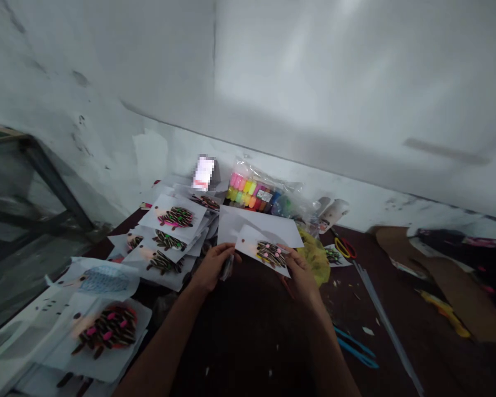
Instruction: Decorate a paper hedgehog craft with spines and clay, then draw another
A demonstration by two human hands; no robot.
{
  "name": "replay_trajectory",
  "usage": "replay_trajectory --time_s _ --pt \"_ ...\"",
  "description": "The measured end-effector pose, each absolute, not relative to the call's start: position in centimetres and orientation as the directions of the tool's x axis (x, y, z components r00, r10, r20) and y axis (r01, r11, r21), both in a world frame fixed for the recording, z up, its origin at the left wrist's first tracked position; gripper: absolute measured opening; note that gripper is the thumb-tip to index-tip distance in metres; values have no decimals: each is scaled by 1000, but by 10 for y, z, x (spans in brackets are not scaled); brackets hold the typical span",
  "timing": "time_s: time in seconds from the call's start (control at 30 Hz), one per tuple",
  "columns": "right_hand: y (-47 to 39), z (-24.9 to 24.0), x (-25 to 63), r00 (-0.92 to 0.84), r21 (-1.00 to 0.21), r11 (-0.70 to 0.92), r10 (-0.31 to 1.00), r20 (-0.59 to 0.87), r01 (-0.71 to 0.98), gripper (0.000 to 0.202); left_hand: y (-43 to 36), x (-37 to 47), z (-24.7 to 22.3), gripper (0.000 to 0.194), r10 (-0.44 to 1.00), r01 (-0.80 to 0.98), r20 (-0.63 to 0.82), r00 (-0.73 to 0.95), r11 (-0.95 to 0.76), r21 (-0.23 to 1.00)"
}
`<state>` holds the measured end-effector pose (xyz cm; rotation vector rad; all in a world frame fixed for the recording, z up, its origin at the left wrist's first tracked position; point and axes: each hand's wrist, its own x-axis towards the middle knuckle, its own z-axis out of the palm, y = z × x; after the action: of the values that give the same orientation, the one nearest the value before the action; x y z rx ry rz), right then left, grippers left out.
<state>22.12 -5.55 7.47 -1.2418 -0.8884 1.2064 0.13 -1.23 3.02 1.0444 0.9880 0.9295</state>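
In front of me a white paper card point(250, 241) bears a hedgehog picture with raised dark brown spines and pink dots. Its left end is pinched by my left hand point(214, 266), which also has a small shiny item point(227, 268) at its fingers; I cannot make out what that is. My right hand point(301, 271) grips the card's right edge, thumb on top. Just behind the card lies a blank white sheet point(264, 220). Stacks of similar hedgehog cards point(179, 207) sit to the left, and another hedgehog card point(126, 353) lies nearer to me.
By the wall are a clear bag of colourful tubes point(252, 193) and a lit phone point(204, 172). Rightward lie a yellow bag point(316, 256), scissors point(345, 248), long translucent sticks point(391, 325), a blue tool point(357, 348), a yellow-handled tool point(446, 313) and brown cardboard point(467, 292). Scraps dot the dark table.
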Motion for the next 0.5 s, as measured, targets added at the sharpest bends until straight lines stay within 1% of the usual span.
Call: replay_trajectory --time_s 0.03,0.1,0.17,0.27,0.37,0.5 --pt "-52 77 218 195 -973 -96 971 -137 -210 37 -13 4 30 46 938 -228 -201 283 269 936" --pt "-42 82 210 192 -961 -113 968 -164 -251 39 -16 9 32 47 932 -297 -215 293 302 906" --pt "-26 86 201 162 -956 -114 973 -163 -272 38 -18 13 35 46 926 -303 -228 301 319 898" --pt "8 91 182 72 -953 -109 988 -134 -281 34 -20 16 39 42 930 -282 -226 291 309 908" --pt "48 95 157 29 -941 -116 991 -132 -319 26 -20 17 40 41 926 -263 -227 301 309 914" --pt "97 96 121 -44 -950 -142 990 -135 -279 18 -20 17 41 39 916 -246 -251 314 334 910"
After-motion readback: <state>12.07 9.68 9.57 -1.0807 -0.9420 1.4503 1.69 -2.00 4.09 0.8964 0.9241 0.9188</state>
